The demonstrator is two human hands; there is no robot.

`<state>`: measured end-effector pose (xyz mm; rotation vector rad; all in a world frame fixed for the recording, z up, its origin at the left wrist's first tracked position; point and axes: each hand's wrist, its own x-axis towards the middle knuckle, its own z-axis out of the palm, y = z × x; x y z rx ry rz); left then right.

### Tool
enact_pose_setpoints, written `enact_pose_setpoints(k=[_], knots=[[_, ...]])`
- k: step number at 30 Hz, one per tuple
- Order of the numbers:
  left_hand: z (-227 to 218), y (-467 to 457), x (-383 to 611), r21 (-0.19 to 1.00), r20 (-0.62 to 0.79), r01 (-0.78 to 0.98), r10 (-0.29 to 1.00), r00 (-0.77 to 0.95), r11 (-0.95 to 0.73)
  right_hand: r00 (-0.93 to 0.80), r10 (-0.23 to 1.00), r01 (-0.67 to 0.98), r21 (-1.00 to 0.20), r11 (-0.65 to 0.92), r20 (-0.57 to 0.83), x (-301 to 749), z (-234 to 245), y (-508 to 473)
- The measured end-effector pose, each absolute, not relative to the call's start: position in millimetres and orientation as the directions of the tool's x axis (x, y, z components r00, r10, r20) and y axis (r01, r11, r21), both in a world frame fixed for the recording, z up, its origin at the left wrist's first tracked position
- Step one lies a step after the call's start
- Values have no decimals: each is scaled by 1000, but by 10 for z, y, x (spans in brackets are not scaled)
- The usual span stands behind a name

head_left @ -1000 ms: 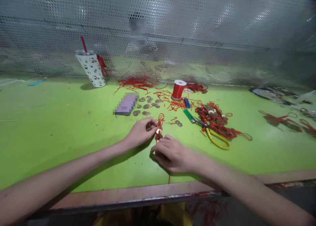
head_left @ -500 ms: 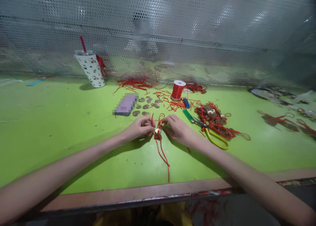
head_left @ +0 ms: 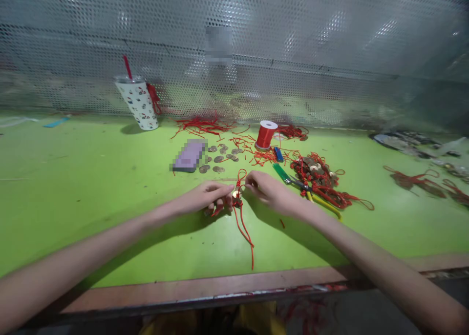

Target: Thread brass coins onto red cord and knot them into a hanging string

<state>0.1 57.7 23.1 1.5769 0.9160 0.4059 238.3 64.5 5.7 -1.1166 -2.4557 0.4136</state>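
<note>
A charm of brass-coloured coins tied with red cord (head_left: 236, 195) lies on the green tabletop, its loop pointing away and two long cord tails (head_left: 245, 230) running towards me. At its left edge my left hand (head_left: 214, 197) is closed, thumb and index finger pinched against the coin. A bit of red cord shows beneath its curled fingers. My right hand (head_left: 266, 191) is closed on the charm's right side, its fingertips pinching a short red cord strand that comes off the charm. The fingers hide part of the knots.
Loose coins (head_left: 219, 159) and a purple phone (head_left: 190, 155) lie beyond my hands. Right of them are a red cord spool (head_left: 266, 136), a blue lighter (head_left: 278, 154), yellow-handled scissors (head_left: 326, 207) and a pile of coin charms (head_left: 315, 171). A patterned tumbler (head_left: 138, 103) stands back left.
My left hand has moved down and slightly right, its thumb now against the coin. The red end that stood up at its fingertips now shows lower. My right hand stays near the charm.
</note>
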Motion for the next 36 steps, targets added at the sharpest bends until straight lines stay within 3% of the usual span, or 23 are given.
enact_pose_setpoints(k=[3,8,11,13,16,18,23,26,29,36], knots=[[185,539,57,946,-264,315,754,601,80,-546,788,556,-581,594,284,2313,90,410],[110,527,143,944,-292,302,771,566,136,-493,773,503,-594,628,401,2143,33,188],[104,529,158,944,-308,278,773,555,177,-477,793,464,-658,593,378,2125,27,168],[114,526,161,941,-328,262,772,544,215,-438,844,522,-677,519,309,2146,53,139],[132,514,172,936,-347,237,780,521,258,-378,905,724,-547,420,194,2167,105,17],[138,506,185,936,-351,223,788,506,274,-393,901,796,-422,434,186,2144,117,-97],[150,514,211,934,-357,198,807,471,298,-468,857,841,-190,507,216,2031,9,-269],[149,539,197,940,-339,186,815,470,285,-477,844,842,-147,519,245,2031,-81,-262],[130,567,167,938,-347,170,807,478,302,-474,846,823,-218,524,244,2090,-104,-239],[72,623,136,946,-323,181,803,501,268,-389,917,676,-647,351,91,2285,70,-69]])
